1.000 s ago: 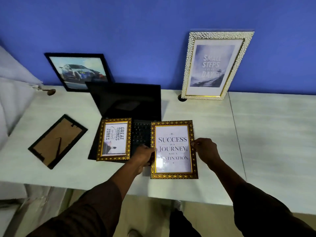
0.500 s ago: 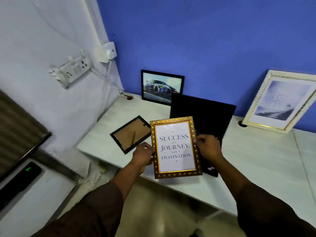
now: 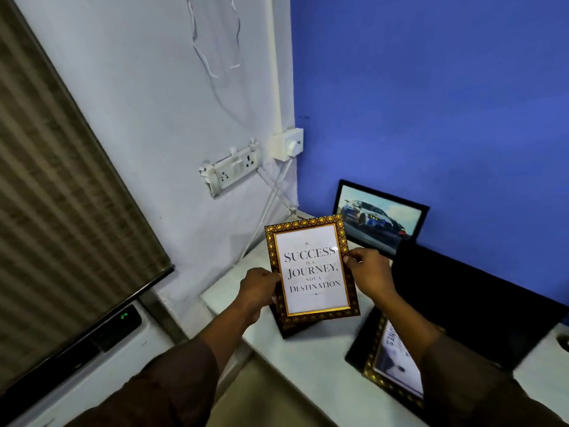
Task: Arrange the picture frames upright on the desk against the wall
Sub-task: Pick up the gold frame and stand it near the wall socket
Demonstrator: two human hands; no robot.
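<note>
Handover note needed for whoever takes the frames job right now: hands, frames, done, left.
Left hand and right hand grip the side edges of the gold "Success" frame, held in the air over the desk's left end.
Car photo frame stands against the blue wall: done.
Second gold frame lies on the closed black laptop; a dark frame lies on the desk, mostly hidden under the held one.
Left: stand these three against the wall.
</note>
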